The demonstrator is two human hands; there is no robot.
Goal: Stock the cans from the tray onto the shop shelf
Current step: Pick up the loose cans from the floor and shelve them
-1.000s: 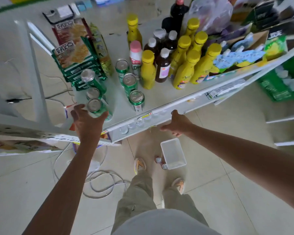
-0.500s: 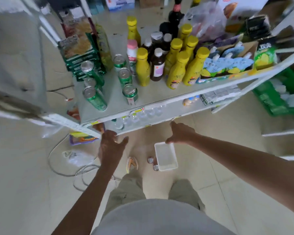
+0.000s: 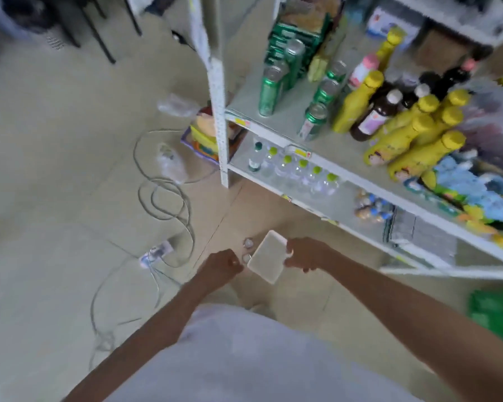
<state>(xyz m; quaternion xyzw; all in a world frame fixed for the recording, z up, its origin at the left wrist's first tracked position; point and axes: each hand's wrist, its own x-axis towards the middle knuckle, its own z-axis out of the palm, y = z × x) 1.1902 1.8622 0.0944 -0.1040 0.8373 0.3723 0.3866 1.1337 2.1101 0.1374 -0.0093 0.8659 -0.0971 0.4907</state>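
A white plastic tray (image 3: 265, 262) lies on the floor in front of the shelf unit. Two small cans (image 3: 247, 243) stand on the floor just left of it. My right hand (image 3: 306, 254) grips the tray's right rim, thumb over the edge. My left hand (image 3: 223, 264) has its fingers curled beside the nearer floor can (image 3: 246, 257); blur hides whether it holds it. Several green cans (image 3: 314, 121) stand upright in two rows on the middle shelf (image 3: 285, 118), left of the yellow bottles (image 3: 352, 107).
A white upright post (image 3: 217, 91) marks the shelf's left corner. Small water bottles (image 3: 301, 172) line the lower shelf. Loose cables (image 3: 169, 198) and a power strip (image 3: 156, 252) lie on the floor to the left. A green crate (image 3: 494, 313) sits at the right.
Both hands dropped from the shelf's front edge to the floor. My right hand took hold of the tray and my left hand reached the floor cans. The view swung down and left.
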